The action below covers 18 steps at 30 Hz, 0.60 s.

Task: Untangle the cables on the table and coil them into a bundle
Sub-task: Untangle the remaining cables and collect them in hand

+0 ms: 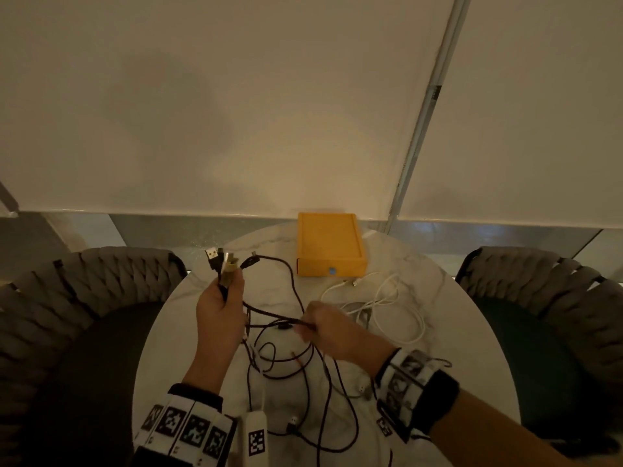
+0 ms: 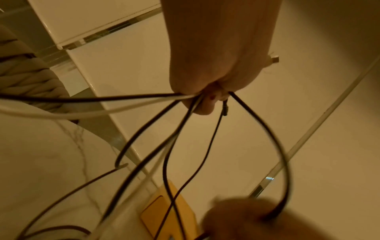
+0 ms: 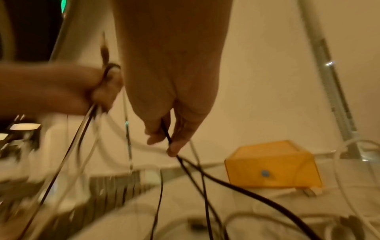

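My left hand is raised above the round marble table and grips a bunch of cable ends, USB plugs sticking up past the fingers. From that fist several black and white cables hang down. My right hand pinches one black cable between thumb and fingers, a little to the right and lower. Tangled black cables loop over the table below both hands. A white cable lies loosely coiled to the right.
A yellow box with a small blue spot stands at the far side of the table. Woven grey chairs stand at the left and right. A white wall with a metal strip rises behind.
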Available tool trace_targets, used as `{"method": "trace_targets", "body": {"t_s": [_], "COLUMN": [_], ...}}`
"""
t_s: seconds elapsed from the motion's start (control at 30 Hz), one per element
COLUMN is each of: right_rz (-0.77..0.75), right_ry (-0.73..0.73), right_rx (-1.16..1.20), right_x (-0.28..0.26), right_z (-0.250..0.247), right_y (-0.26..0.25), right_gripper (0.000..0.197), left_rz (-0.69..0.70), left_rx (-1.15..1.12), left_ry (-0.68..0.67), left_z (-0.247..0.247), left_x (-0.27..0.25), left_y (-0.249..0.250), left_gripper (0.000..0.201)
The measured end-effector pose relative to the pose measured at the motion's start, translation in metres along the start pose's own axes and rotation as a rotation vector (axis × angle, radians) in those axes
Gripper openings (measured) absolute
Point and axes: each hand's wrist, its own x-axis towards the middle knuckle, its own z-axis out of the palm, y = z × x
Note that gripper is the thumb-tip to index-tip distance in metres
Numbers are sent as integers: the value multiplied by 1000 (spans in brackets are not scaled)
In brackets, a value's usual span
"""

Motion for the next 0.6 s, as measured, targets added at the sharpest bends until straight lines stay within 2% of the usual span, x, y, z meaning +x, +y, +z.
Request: {"method": "trace_targets", "body": {"t_s": [0.1, 0.17, 0.23, 0.27, 0.3, 0.37, 0.43, 0.47, 0.53, 0.6], "right_rz": [-75, -139, -56, 55, 192, 442, 527, 483, 270, -1], "right_ry": [254, 447, 655, 730, 750, 666, 583, 520, 415, 485], "right_rx": [80, -114, -170, -56, 113, 460, 695, 785, 1001, 1377], "right_x": [-1, -3, -2, -3, -6, -20, -36, -44, -54, -60], "right_z": [-65, -107, -141, -157, -172, -197, -213, -217, -222, -226], "right_y": [-13, -19, -4, 7, 21, 40, 54, 56, 57, 59], "right_gripper": [16, 26, 37, 40, 40, 43, 64, 81, 102, 107], "left_rz": [82, 98, 43, -3, -51, -93, -115, -129, -154, -177], "left_rx": [251, 283, 283, 284, 294, 347, 385, 392, 397, 393], "left_ry": [17, -1, 35, 67, 91, 100, 89, 88, 70, 41], "left_z": [-1, 5, 4, -2, -9, -22, -26, -24, -17, -8], "left_x": [-1, -4, -2, 2, 6, 10, 9, 7, 6, 4], "left_y": [-16, -21, -26, -30, -34, -44, -54, -60, -73, -81], "left_gripper": [42, 36, 35, 37, 40, 42, 43, 44, 44, 39]}}
